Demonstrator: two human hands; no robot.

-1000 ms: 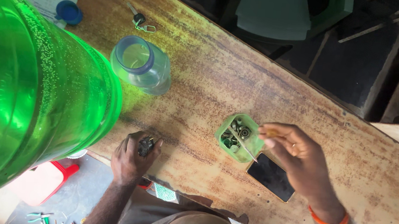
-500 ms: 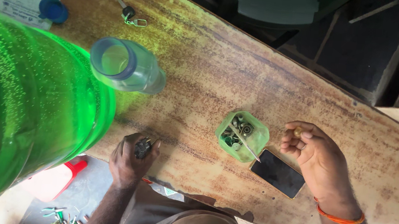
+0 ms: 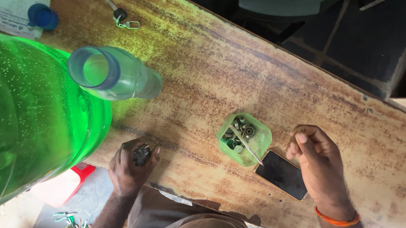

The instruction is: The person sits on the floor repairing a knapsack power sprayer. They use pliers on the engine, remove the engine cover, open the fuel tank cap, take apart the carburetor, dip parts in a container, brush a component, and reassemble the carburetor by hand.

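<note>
Your left hand is closing round a small dark metal part at the near edge of the wooden bench. Your right hand is hovering with fingers pinched together just beside the phone; something tiny may be sitting between the fingertips, but it is too small to tell. The green tub of small hardware is standing between your hands, with a thin metal tool leaning out of it.
</note>
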